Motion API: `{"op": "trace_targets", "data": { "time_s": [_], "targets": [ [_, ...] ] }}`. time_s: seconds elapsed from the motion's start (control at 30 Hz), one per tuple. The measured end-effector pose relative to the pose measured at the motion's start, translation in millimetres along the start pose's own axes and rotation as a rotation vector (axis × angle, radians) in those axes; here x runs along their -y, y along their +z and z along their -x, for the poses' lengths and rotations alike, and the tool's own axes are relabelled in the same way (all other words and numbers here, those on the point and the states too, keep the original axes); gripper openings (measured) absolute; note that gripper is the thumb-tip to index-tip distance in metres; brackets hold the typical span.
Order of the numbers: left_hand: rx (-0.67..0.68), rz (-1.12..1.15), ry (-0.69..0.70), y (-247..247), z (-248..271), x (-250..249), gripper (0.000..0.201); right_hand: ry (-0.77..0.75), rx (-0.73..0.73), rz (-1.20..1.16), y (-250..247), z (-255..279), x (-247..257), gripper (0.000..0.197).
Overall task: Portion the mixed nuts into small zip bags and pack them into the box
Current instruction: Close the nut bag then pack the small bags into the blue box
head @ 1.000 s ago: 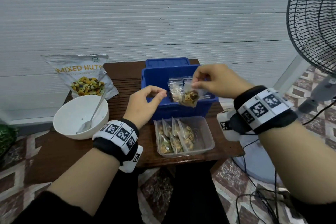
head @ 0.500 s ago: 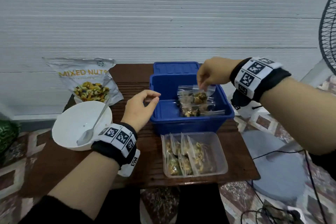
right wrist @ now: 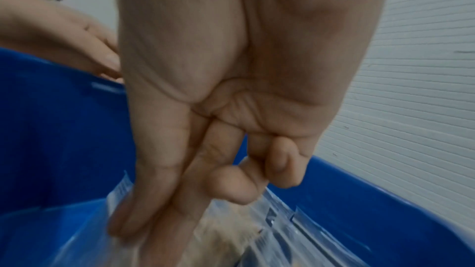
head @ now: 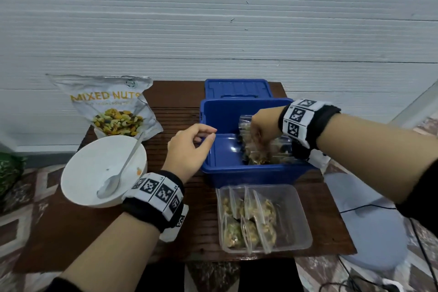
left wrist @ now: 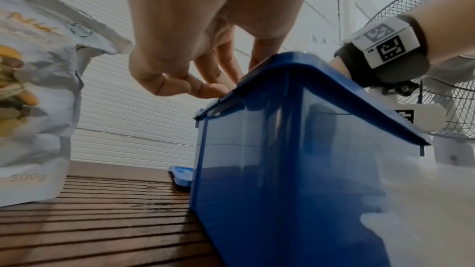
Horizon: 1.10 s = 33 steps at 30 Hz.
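At centre right of the head view a zip bag [head: 257, 157] is pinched upright inside the box [head: 227, 174] by the right hand [head: 263, 125]; the left hand [head: 189, 147], loosely curled, holds nothing at the box's left rim.

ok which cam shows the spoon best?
Head view: the spoon lies whole in the white bowl, its handle leaning on the rim toward the nut bag. Left wrist shows only the bag and blue box; right wrist only the right hand in the box. No spoon in either.

right hand [head: 263, 125] in blue box [head: 227, 170], on zip bags [head: 258, 154] | left hand [head: 189, 149] at box rim
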<state>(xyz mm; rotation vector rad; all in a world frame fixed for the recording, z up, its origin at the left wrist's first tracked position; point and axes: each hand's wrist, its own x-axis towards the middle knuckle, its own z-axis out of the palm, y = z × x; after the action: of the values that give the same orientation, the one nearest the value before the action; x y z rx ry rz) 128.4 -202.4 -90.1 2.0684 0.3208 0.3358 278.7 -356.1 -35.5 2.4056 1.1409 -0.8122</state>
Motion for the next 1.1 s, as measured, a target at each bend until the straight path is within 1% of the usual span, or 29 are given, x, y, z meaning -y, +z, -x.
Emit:
{"op": "trace_targets", "data": {
  "time_s": [0.07,0.13,0.27,0.33,0.4,0.5,0.57,0.63,0.7,0.8,0.97,1.1],
  "targets": [
    [-0.001,0.014,0.002,0,-1,1,0.015,-0.002,0.021,0.037,3,-5,1,0.011],
    [-0.003,0.012,0.002,0,-1,2,0.016,-0.007,0.012,0.044,4,-7,1,0.012],
    [0.004,-0.003,-0.007,0,0,1,0.017,-0.035,-0.015,-0.045,-2,0,-2,0.013],
    [0.009,-0.019,-0.009,-1,2,1,0.017,-0.051,-0.082,-0.098,-6,8,-4,0.011],
    [0.026,-0.038,-0.014,-1,4,0,0.016,-0.052,-0.181,-0.152,-10,20,-3,0.009],
    [0.043,-0.063,-0.003,-3,11,-1,0.015,-0.076,-0.304,-0.332,-13,44,0,0.01],
    [0.049,-0.087,0.008,-4,18,-4,0.016,-0.097,-0.354,-0.438,-10,62,8,0.008],
    [0.052,-0.113,0.026,-5,24,-7,0.018,-0.113,-0.38,-0.481,-2,79,20,0.009],
    [0.063,-0.128,0.037,-5,30,-10,0.015,-0.107,-0.381,-0.481,12,93,33,0.013],
    [0.078,-0.146,0.031,-5,43,-15,0.014,-0.078,-0.316,-0.487,38,107,52,0.022],
    [0.098,-0.157,0.049,-4,64,-18,0.017,0.037,-0.246,-0.43,86,118,77,0.037],
    [0.109,-0.168,0.064,-4,74,-22,0.017,0.122,-0.208,-0.42,111,126,90,0.046]
  ]
}}
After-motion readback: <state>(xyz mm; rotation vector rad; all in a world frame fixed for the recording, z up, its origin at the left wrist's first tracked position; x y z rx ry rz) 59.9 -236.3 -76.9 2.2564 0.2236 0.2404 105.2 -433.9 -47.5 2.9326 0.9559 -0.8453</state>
